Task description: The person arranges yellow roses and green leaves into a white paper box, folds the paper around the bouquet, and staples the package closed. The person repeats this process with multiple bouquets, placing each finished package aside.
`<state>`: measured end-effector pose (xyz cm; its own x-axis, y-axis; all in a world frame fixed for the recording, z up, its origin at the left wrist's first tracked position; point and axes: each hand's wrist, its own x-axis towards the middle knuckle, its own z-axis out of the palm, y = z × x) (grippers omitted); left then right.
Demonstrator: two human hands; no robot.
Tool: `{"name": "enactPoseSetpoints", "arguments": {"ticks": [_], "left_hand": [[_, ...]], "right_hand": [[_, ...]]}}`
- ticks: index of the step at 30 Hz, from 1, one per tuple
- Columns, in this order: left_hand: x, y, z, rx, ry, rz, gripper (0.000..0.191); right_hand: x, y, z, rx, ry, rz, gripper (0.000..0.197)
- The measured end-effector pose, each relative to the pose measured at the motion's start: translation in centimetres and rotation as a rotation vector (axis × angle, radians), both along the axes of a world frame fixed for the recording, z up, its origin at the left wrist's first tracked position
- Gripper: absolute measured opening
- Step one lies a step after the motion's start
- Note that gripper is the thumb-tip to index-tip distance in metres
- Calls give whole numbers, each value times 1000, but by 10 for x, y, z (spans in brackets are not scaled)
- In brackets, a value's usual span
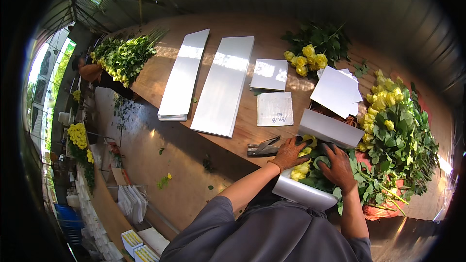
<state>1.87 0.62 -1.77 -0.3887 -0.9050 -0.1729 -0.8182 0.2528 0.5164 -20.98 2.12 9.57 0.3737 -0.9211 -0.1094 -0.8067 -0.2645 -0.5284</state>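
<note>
My left hand (290, 154), in an orange glove with dark fingertips, lies with spread fingers on a bunch of yellow roses (300, 170) at the table's near edge. My right hand (336, 167), gloved alike, rests over the green leaves of the same bunch. Beneath the bunch a curved white sheet (304, 191) lies against my body. A white board (330, 128) stands just beyond my hands, before a box-like holder with rubber bands. Left of my left hand lies a metal stapler (264, 147). The undersides of both hands are hidden.
White cardboard sheets (224, 87) lie in long stacks on the wooden table (156, 76). Smaller white sheets (269, 74) and a marked corrugated card (275, 109) lie nearer. Rose heaps stand at right (404, 134), back (309, 56) and far left (125, 56), where a person (91, 72) stands.
</note>
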Motion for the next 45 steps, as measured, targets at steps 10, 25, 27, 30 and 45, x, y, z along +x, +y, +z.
{"name": "enactPoseSetpoints", "arguments": {"ticks": [10, 25, 27, 30, 45], "left_hand": [[272, -12, 18, -168, -503, 176, 116], [173, 94, 201, -318, 372, -205, 59], [202, 86, 179, -381, 402, 224, 63], [262, 72, 104, -131, 660, 730, 50], [45, 13, 63, 443, 679, 162, 44]], "right_hand": [[18, 91, 32, 75, -4, -100, 60], [190, -18, 46, 583, -717, 70, 45], [181, -12, 75, 547, -648, 160, 45], [165, 6, 139, 573, -494, 425, 41], [-97, 97, 108, 396, -1621, 378, 21]]}}
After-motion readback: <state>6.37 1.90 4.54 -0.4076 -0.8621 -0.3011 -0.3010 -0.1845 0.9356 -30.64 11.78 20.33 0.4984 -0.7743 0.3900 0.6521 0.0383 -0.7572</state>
